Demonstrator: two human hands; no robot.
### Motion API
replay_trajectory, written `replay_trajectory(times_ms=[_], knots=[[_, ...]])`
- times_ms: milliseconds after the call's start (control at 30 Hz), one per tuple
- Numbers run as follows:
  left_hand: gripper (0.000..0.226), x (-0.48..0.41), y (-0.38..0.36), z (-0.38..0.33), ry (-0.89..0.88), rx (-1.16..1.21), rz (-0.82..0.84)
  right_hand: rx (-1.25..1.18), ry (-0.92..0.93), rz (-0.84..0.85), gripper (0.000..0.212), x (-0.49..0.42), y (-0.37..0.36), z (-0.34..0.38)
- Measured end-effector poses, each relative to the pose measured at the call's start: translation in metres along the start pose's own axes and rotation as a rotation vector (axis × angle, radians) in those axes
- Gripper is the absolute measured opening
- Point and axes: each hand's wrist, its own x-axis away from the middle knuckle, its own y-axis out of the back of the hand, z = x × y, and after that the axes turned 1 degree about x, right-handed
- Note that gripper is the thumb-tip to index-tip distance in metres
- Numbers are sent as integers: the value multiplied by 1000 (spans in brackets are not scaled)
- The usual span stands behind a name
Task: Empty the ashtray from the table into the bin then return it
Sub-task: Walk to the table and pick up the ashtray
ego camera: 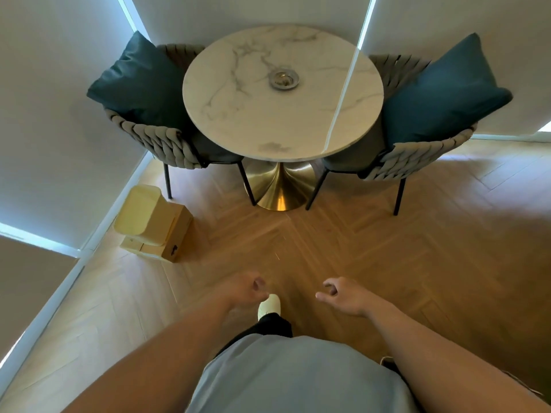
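A round silver ashtray (283, 80) sits near the middle of a round white marble table (238, 120) with a gold pedestal. A pale yellow bin (146, 214) with a closed lid stands on the floor at the left, beside the wall. My left hand (246, 290) hangs low in front of me with its fingers loosely curled and nothing in it. My right hand (343, 295) is level with it, fingers apart and empty. Both hands are well short of the table and the ashtray.
Two woven grey chairs flank the table, each with a teal cushion (140, 81) (444, 93). A small wooden box (174, 236) sits against the bin. Wooden herringbone floor (387, 263) lies between me and the table. White blinds cover the windows behind.
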Motion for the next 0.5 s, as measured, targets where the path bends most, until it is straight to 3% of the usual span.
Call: replay_trajectory(times_ms=[200, 500], knots=[[45, -57, 78, 9, -17, -3, 14, -47, -26, -25, 69, -50, 50, 47], [44, -119, 138, -3, -23, 5, 53, -31, -18, -5, 66, -108, 123, 85]])
